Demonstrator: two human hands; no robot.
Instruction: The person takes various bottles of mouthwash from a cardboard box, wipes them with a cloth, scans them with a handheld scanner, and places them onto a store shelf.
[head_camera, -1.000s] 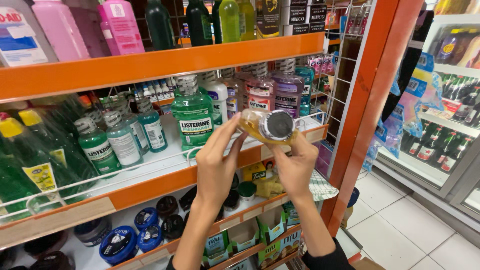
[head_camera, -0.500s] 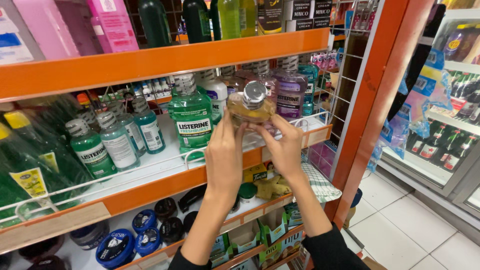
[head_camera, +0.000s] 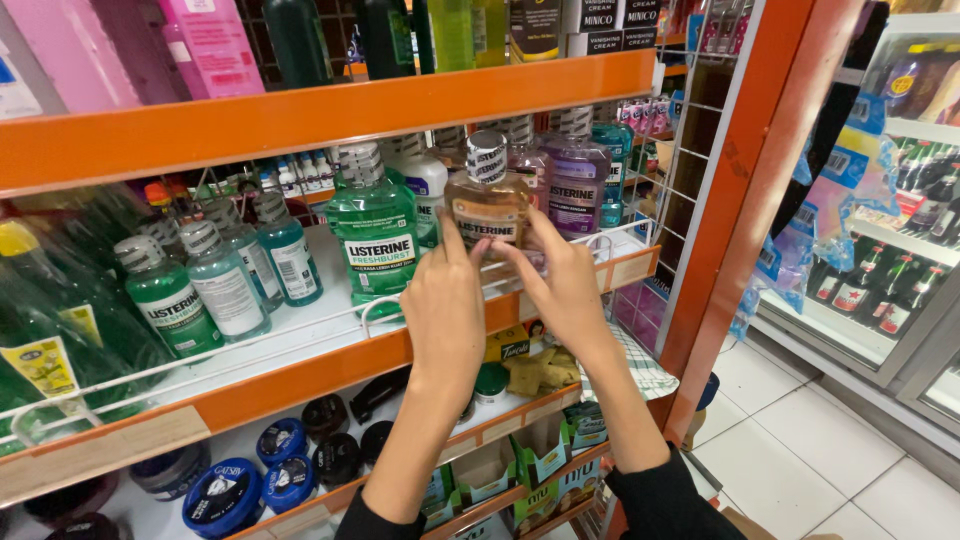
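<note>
Head view: my left hand (head_camera: 445, 295) and right hand (head_camera: 565, 285) pinch the amber bottle (head_camera: 487, 210) upright at the shelf's (head_camera: 300, 345) front edge. Nudged sideways, I judge it could topple the green bottle (head_camera: 375, 230) beside it.

Clear glossy plastic bottle (head_camera: 487, 212) of amber liquid – smooth paper label, shrink-wrapped cap – above a matt painted orange metal shelf edge (head_camera: 330, 112); white wire rail (head_camera: 420, 300).
</note>
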